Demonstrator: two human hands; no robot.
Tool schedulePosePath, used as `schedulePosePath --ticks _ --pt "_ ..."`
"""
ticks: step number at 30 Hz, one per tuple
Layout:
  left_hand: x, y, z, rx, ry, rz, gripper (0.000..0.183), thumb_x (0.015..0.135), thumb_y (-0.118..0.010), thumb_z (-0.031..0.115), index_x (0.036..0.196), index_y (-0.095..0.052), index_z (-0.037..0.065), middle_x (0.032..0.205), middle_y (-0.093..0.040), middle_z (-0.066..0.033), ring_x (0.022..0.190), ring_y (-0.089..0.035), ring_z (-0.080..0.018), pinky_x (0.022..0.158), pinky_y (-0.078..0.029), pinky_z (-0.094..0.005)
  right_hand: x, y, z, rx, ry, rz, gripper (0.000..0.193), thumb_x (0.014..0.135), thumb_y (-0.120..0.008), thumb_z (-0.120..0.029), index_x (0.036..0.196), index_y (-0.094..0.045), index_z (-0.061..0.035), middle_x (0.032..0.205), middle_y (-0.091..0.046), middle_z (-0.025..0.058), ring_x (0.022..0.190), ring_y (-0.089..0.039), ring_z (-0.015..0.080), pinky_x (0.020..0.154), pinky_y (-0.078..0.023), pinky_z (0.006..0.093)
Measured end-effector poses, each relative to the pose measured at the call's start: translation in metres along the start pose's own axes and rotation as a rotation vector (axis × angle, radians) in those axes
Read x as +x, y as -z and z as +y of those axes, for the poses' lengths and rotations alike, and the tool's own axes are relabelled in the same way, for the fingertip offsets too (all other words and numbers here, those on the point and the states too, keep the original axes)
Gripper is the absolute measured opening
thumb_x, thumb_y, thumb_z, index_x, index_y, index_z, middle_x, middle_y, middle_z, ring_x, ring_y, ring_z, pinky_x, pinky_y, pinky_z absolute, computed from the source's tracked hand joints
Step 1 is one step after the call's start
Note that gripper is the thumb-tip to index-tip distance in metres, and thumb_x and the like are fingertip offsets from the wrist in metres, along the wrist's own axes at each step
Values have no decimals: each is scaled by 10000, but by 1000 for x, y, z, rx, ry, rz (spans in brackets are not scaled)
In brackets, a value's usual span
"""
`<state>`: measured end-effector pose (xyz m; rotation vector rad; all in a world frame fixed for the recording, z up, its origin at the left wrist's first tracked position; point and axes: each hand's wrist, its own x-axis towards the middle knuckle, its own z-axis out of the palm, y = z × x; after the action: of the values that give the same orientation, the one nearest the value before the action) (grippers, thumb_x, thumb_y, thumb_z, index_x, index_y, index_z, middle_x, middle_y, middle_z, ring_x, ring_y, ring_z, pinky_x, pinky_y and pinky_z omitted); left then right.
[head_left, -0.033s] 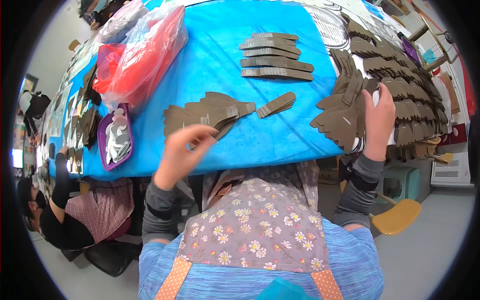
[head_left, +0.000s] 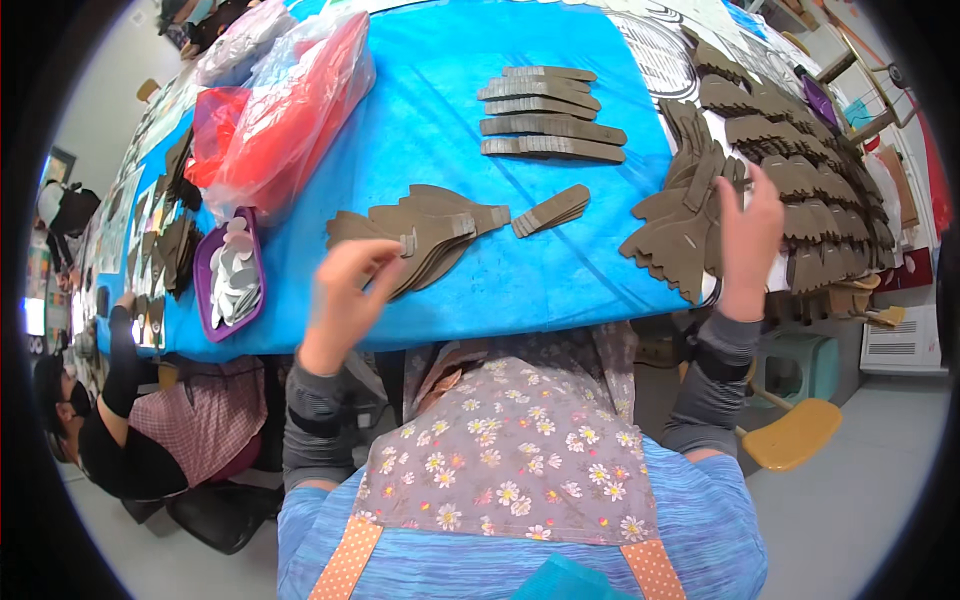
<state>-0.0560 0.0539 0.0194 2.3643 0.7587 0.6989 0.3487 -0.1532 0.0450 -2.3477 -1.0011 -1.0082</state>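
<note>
My left hand (head_left: 350, 295) hovers at the near left edge of a fanned stack of brown leaf-shaped pieces (head_left: 430, 225). Its fingers are curled with a gap to the thumb, and I see nothing held. Over on the right, my right hand (head_left: 752, 245) is raised beside a heap of brown scalloped pieces (head_left: 675, 235) with narrow strips (head_left: 690, 150) on top. Thumb and fingers stand apart there, with dark brown pieces visible between them. A small bundle of brown strips (head_left: 555, 210) lies between the hands.
Rows of brown strips (head_left: 553, 135) lie farther back on the blue table cover (head_left: 430, 110). A purple tray (head_left: 207, 300) of white discs (head_left: 237, 275) and a plastic bag of red material (head_left: 290, 130) are on the left. Many brown pieces (head_left: 825, 180) cover the right. Another person (head_left: 150, 440) sits at left.
My left hand has shifted slightly left and toward me, away from the leaf-shaped stack. My right hand has moved slightly left, toward the scalloped heap.
</note>
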Motion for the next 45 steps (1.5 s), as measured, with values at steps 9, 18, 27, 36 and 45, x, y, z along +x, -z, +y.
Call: schedulePosePath --ticks 9,18,27,36,45 --pt "4 11 -35 219 -91 -84 358 814 -774 116 1144 -681 13 1193 -651 -136 1151 -591 -328 968 -490 -407 -31 -55 -118 828 680 -507 207 802 -748 -107 994 -705 -44 1000 -698 106 984 -645 319 858 -514 440" --pt "-14 6 -26 158 -35 136 346 713 -765 62 1042 -678 6 1054 -673 -141 933 -658 -338 825 -540 -398 -25 -52 -121 845 684 -544 170 768 -741 -87 845 -594 -50 855 -619 96 871 -605 324 751 -488 446" --pt "-7 -65 31 109 -498 -123 314 758 -798 158 1033 -697 46 1038 -674 -81 997 -658 -263 871 -546 -402 -31 -17 -105 849 585 -844 177 785 -685 12 873 -534 -17 973 -687 107 894 -639 306 779 -520 387" --pt "-14 -77 23 45 -482 -135 274 824 -773 113 1083 -722 41 1121 -697 -62 1057 -666 -247 982 -545 -442 -74 12 -111 1126 507 -967 199 814 -778 -97 920 -618 -47 1081 -668 89 1014 -628 311 839 -528 404" --pt "-15 -76 23 35 -469 -147 264 841 -761 111 1092 -721 40 1124 -704 -59 1069 -667 -246 982 -543 -448 -82 3 -122 1118 644 -850 196 807 -785 -115 931 -646 -57 1061 -691 61 969 -635 286 827 -532 398"
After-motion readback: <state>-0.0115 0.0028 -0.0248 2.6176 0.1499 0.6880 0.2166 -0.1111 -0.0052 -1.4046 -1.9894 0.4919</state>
